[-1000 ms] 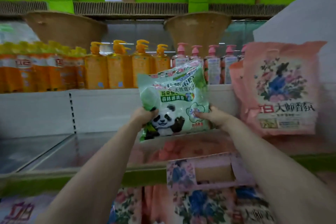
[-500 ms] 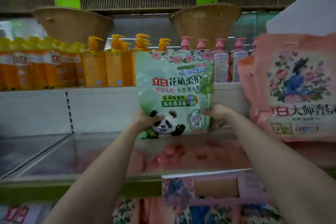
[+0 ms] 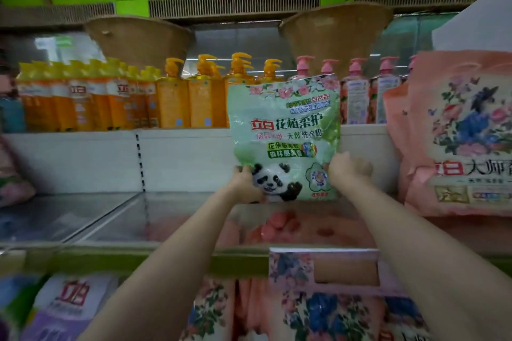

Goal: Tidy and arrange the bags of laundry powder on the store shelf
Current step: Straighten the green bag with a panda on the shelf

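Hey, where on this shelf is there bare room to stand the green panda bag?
The shelf floor is bare left of the green panda bag, out to a pink bag at the left edge. To its right, tall pink floral bags crowd it. Both hands, left and right, grip the bag's bottom corners.

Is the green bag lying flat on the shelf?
No. The green bag stands upright, held at its lower corners by the left hand and right hand.
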### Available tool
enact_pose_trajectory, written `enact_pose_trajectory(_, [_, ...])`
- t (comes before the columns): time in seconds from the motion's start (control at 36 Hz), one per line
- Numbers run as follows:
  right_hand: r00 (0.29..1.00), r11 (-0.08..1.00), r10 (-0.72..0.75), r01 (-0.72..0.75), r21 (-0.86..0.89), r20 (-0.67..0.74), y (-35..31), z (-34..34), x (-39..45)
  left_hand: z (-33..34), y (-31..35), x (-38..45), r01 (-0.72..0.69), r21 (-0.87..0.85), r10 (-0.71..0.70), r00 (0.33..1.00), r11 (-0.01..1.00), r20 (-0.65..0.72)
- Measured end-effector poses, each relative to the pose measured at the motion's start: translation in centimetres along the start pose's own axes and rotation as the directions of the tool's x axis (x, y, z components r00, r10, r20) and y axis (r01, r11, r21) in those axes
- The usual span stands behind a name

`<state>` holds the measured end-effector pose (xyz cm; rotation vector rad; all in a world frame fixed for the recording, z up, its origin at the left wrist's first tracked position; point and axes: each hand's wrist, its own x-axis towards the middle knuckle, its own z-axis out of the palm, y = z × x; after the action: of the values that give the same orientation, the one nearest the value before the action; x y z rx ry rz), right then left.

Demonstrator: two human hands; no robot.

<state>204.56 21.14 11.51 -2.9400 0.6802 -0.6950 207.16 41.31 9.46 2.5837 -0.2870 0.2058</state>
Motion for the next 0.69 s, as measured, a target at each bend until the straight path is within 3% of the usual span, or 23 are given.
enact_pose_trajectory(0.11, [0.996,0.995,-0.086,0.086,0.054,0.000,-0.8,-0.5,-1.0,-2.5,-2.4,-1.7,-0.048,0.072,0.042,0.996,0.996,0.078])
enact_pose_trajectory(0.17, [0.973,0.969,-0.230,0.226,0.100,0.029,-2.3,-0.9,-2.0,-3.9,-3.5,-2.3,-0.017,0.087,0.013,0.998,0.996,0.055])
enact_pose_trajectory(0.25, [0.878,0.890,-0.454,0.437,0.130,0.151,-5.5,-1.9,-4.3,-6.1,-4.9,-3.3,0.007,0.122,-0.004,1.000,0.993,-0.027])
enact_pose_trajectory(0.33, [0.781,0.813,-0.582,0.561,0.158,0.227,-9.2,-2.4,-6.5,-8.2,-6.5,-4.5,0.008,0.190,0.012,0.995,0.982,-0.100])
enact_pose_trajectory(0.47, [0.743,0.774,-0.630,0.575,0.266,0.226,-15.8,-2.6,-10.0,-11.5,-11.7,-7.1,0.055,0.346,0.008,0.984,0.937,-0.179])
enact_pose_trajectory(0.69, [0.721,0.726,-0.678,0.625,0.287,0.145,-27.7,-2.8,-16.0,-19.2,-23.5,-12.7,0.233,0.392,-0.132,0.954,0.890,-0.269])
